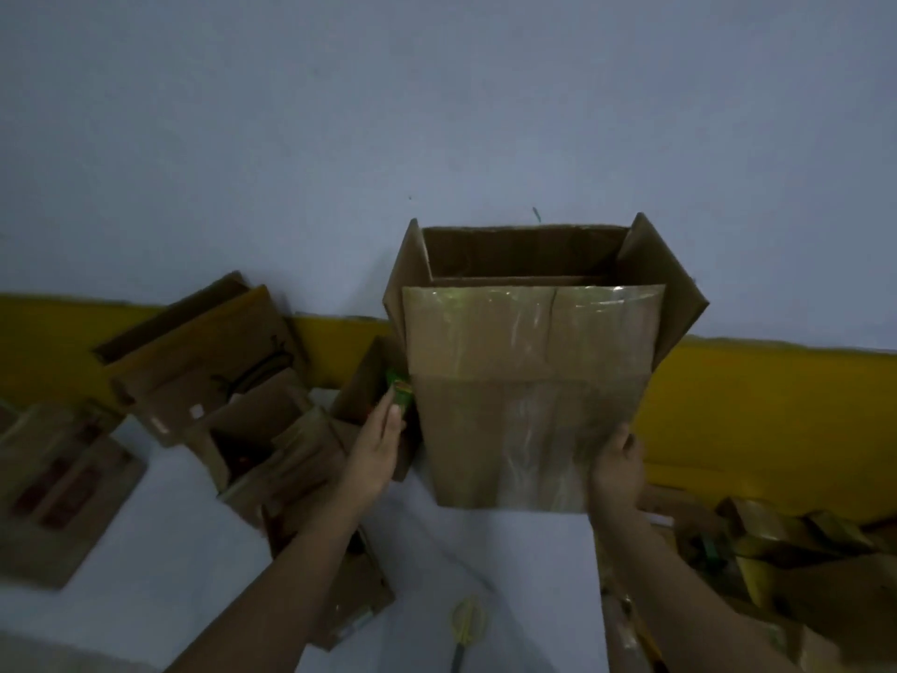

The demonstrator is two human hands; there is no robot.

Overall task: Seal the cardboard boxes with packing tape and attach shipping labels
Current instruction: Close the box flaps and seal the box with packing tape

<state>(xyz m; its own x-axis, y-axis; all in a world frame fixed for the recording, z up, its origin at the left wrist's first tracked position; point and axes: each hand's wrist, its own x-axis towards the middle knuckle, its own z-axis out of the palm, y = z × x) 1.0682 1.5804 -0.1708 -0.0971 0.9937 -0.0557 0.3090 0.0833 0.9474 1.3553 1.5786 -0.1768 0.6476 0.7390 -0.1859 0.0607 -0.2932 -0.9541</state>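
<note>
Large cardboard box [529, 395] is standing upright at the middle of the white table [184, 536], top flaps [665, 284] splaying open, clear packing tape [524, 327] shining across its near face; right hand [616, 471] is gripping the box's lower right corner, fingers curling round the edge, thumb on the near face; left hand [381, 442] is reaching up just left of the box, fingers straight and close together, fingertips touching a small green item [400, 388] at the box's left edge; whether the hand is actually pinching that item cannot be told, the view being dim and blurred; left of the box, smaller open cartons [233, 381] are lying jumbled, and further left flat cardboard sheets [53, 488] are resting on the table; right of the box, more flattened cardboard [786, 546] is piling low against the yellow wall band [776, 415]; below the box, near the frame's lower edge, yellow-handled scissors [466, 624] are lying on the table; behind the box a pale blue wall [437, 114] is rising.
</note>
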